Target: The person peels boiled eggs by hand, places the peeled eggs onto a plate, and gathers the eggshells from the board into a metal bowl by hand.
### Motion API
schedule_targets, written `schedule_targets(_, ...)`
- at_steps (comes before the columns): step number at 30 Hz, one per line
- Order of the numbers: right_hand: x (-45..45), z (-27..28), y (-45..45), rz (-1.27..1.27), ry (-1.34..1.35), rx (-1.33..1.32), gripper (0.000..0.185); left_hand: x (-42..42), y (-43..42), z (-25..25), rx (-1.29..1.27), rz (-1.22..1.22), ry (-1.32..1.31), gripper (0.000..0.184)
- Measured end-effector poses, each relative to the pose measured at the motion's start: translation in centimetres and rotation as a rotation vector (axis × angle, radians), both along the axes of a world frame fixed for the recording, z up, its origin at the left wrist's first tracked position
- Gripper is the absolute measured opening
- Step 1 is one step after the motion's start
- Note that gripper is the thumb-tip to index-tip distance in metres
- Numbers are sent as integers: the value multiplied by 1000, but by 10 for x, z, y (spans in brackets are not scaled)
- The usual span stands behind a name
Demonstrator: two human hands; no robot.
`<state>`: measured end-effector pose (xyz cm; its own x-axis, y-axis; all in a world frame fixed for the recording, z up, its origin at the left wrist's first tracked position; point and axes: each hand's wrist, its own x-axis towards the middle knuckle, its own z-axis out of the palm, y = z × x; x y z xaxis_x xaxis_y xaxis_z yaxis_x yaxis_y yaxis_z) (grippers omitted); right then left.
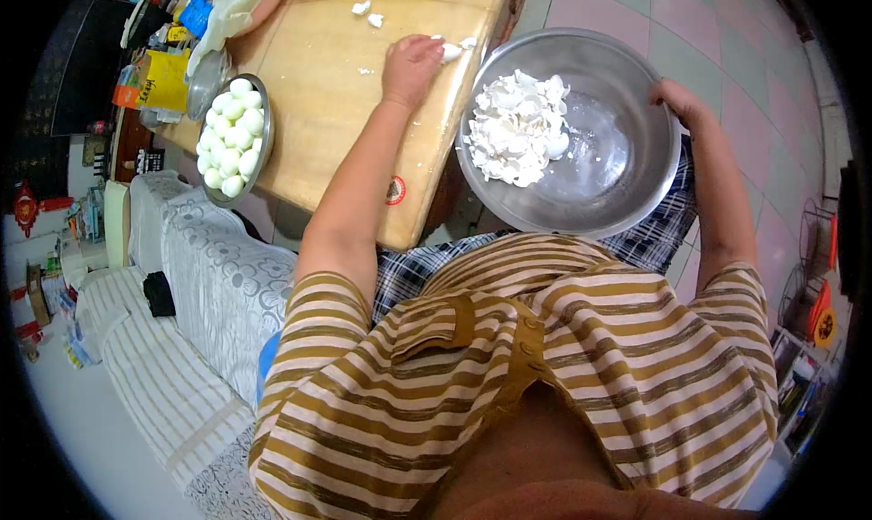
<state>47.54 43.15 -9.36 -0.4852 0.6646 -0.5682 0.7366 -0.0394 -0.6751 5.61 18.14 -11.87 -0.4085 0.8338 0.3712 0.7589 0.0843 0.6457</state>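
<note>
My left hand (413, 69) lies palm down on the wooden table, its fingers stretched toward white eggshell pieces (450, 53) near the table's right edge. The fingertips touch or nearly touch these pieces. A large steel basin (627, 75) sits beside that edge, over my lap. Broken eggshells (513, 125) are heaped on its left side. My right hand (683, 104) is closed round the basin's right rim. At the table's left edge, a metal bowl (262, 161) holds several peeled eggs (233, 131).
More shell bits (368, 13) lie toward the far side of the wooden table (318, 93). A pink container (263, 11) with a pale cloth stands at its far left. A sofa with a patterned cover (218, 266) is on my left; tiled floor (736, 93) lies right of the basin.
</note>
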Motion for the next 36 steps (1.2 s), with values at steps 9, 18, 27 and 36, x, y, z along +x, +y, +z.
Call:
schedule_targets(9,3,-9,15,39,-51,73,13,117,-19,26,-62,-393,137,35)
schedule_targets(18,4,-14,16,12,-31,11,15,-74,8,33,-8,175,-48,44)
schedule_targets(27,10,-21,19,38,-22,46,17,-139,52,1,-91,138,-58,47)
schedule_targets(36,8,-21,21,45,-52,49,15,38,28,-7,-15,-288,61,37)
